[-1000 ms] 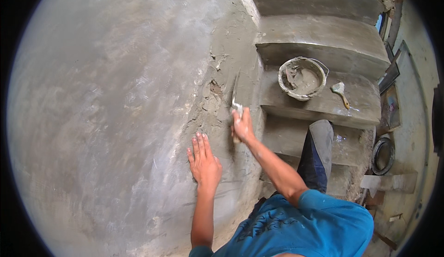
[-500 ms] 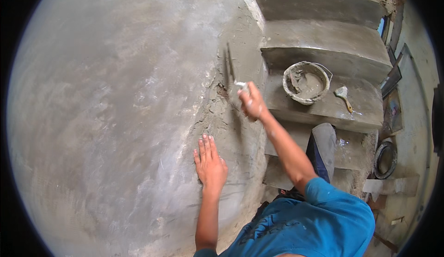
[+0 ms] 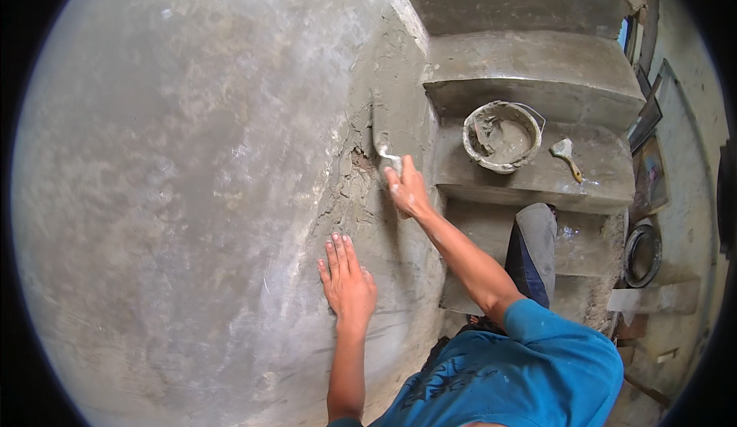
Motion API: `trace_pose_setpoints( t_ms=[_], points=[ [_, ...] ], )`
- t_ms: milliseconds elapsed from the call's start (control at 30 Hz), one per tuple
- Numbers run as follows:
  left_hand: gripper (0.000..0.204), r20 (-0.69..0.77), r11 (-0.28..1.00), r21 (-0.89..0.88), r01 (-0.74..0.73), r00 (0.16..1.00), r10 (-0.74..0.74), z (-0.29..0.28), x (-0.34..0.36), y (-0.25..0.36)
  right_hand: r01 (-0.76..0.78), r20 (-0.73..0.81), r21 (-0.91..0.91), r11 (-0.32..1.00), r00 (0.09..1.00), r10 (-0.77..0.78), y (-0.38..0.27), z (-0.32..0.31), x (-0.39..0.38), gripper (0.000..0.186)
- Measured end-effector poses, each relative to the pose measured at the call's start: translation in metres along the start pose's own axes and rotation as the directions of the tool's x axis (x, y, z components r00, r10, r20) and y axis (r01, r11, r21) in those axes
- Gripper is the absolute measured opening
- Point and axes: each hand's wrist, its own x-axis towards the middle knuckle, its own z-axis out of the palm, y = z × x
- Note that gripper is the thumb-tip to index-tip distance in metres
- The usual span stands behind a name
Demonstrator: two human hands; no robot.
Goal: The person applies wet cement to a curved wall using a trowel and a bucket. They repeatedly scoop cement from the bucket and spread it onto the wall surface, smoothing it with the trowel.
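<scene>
My right hand [image 3: 408, 187] is wrapped round the handle of a trowel [image 3: 381, 124]. The trowel's blade lies close along the wet grey mortar [image 3: 399, 74] on the wall beside the stairs. Just left of the handle, a rough hollow [image 3: 359, 160] shows brownish in the mortar. My left hand [image 3: 350, 285] lies flat on the wall lower down, fingers stretched out, at the bottom of the rough mortar patch. Smooth grey plaster [image 3: 192, 196] covers the wall to the left.
On a concrete step [image 3: 606, 185] to the right stands a mortar-caked bucket [image 3: 503, 137] with wet mortar inside. A paintbrush [image 3: 566, 158] lies beside it. My knee [image 3: 533, 246] is over a lower step. A round black pan-like thing [image 3: 642, 256] sits at the far right.
My right hand has come slightly down and left, and the trowel blade, formerly seen edge-on, now lies closer to the mortar. My left hand stays pressed on the wall; the view has shifted slightly.
</scene>
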Motion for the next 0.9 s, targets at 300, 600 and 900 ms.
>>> trace_pose_setpoints(
  t_ms=[300, 600, 900],
  points=[
    [0.071, -0.333, 0.984, -0.007, -0.178, 0.928, 0.166, 0.001, 0.031, 0.012, 0.237, 0.176, 0.115, 0.965, 0.951, -0.255, 0.000, 0.002, -0.067, 0.038],
    [0.071, -0.187, 0.953, 0.271, -0.138, 0.963, 0.192, 0.046, 0.097, 0.014, -0.281, 0.164, 0.264, 0.922, 0.956, 0.244, -0.028, 0.017, 0.001, 0.028],
    [0.065, -0.045, 0.961, 0.190, -0.202, 0.976, 0.214, 0.024, 0.094, 0.014, 0.048, 0.175, 0.212, 0.976, 0.981, -0.086, -0.068, -0.021, -0.024, 0.036]
  ],
)
